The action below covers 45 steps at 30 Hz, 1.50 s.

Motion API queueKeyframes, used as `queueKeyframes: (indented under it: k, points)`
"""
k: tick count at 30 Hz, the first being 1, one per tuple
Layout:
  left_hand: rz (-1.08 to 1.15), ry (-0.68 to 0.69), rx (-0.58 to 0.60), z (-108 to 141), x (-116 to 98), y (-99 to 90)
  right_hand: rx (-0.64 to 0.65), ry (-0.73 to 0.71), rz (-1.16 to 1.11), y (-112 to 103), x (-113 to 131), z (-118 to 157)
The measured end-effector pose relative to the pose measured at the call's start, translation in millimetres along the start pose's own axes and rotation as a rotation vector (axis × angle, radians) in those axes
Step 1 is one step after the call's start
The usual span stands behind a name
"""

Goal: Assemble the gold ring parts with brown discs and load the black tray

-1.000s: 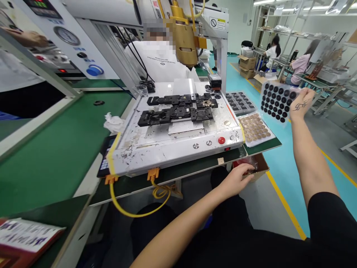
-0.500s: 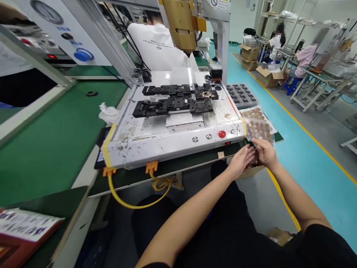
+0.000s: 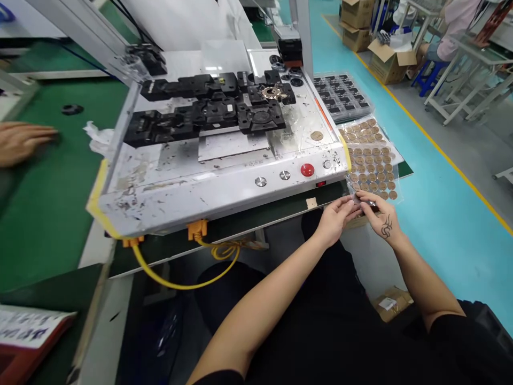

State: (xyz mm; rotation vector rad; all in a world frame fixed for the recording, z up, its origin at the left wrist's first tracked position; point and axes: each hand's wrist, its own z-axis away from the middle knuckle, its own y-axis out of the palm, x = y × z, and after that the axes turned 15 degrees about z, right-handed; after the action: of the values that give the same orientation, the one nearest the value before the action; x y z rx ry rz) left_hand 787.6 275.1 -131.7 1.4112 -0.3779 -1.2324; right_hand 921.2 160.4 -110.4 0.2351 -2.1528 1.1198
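Observation:
A clear sheet of round brown stickers (image 3: 372,170) lies at the right end of the bench, over more rows of round stickers (image 3: 363,128). My left hand (image 3: 335,218) and my right hand (image 3: 382,220) meet at the sheet's near left corner. Both have fingers pinched together around this edge, and the fingertips partly hide it. Left of them stands a white machine base (image 3: 224,200) bearing black fixture blocks (image 3: 216,109). In one block sits a gold-coloured ring (image 3: 271,93). A single brown disc (image 3: 316,136) rests on the machine's surface.
Another person's hand (image 3: 24,141) is over the green bench at far left. A black-filled clear tray (image 3: 342,96) stands behind the stickers. The machine's front carries a red button (image 3: 307,170). A yellow cable (image 3: 172,283) loops below. An open carton (image 3: 390,59) stands farther back.
My view has tilted down and closer to the bench. My hands have come together at the sheet's corner, with the right hand turned back-up. Another person's hand has appeared at the left.

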Motion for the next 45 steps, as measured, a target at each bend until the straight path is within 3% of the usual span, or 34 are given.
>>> queueKeyframes:
  k: [4, 12, 24, 31, 34, 40, 45]
  points:
    - [-0.071, 0.026, -0.07, 0, -1, -3.5, 0.03, -0.144, 0.127, -1, 3, -1]
    - [-0.134, 0.04, -0.058, -1, -3, -2.5, -0.016, -0.291, 0.279, 5, 2, -7]
    - [-0.28, 0.101, 0.001, -3, -4, -4.5, -0.03, -0.201, 0.227, 6, 8, -9]
    - [-0.321, 0.124, 0.014, -3, -5, -3.9, -0.037, -0.242, 0.275, 7, 9, -8]
    - [-0.346, 0.123, 0.022, -4, -5, -1.9, -0.019, -0.171, 0.202, 6, 11, -10]
    - [-0.31, 0.103, 0.061, -8, -1, -2.5, 0.019, 0.171, -0.052, 3, 10, -22]
    - [-0.185, 0.064, 0.047, -10, 3, -10.4, -0.235, 0.334, -0.04, -19, -20, -56]
